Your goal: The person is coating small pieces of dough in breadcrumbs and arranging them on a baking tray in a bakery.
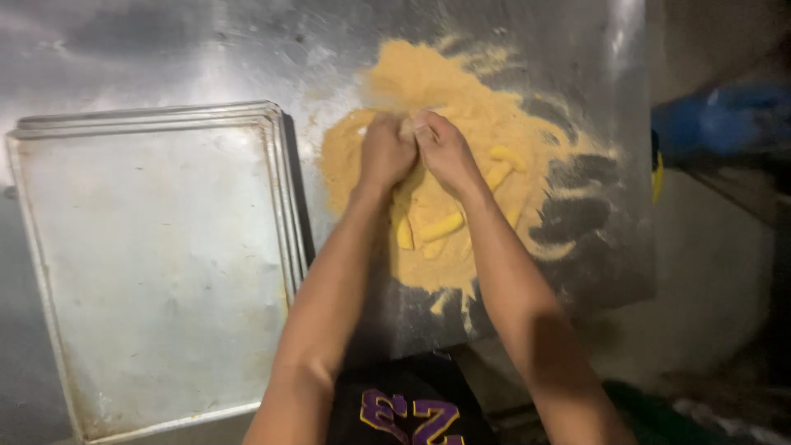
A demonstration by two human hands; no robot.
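Both hands meet knuckle to knuckle over the far-left part of the yellow crumb pile (461, 107) on the steel table (165, 41). The left hand (386, 152) and right hand (445, 148) are curled shut around something small pinched between them, probably a coated piece, though it is hidden by the fingers. Finished coated sticks (441, 227) lie just nearer the body than the hands, between the two forearms, long axes mostly slanted up to the right. Another stick (498, 173) sits right of the right hand, so that hand is nearer to it. The stacked metal trays (156, 264) lie well left of the pile, on the left arm's side, apart from the crumbs.
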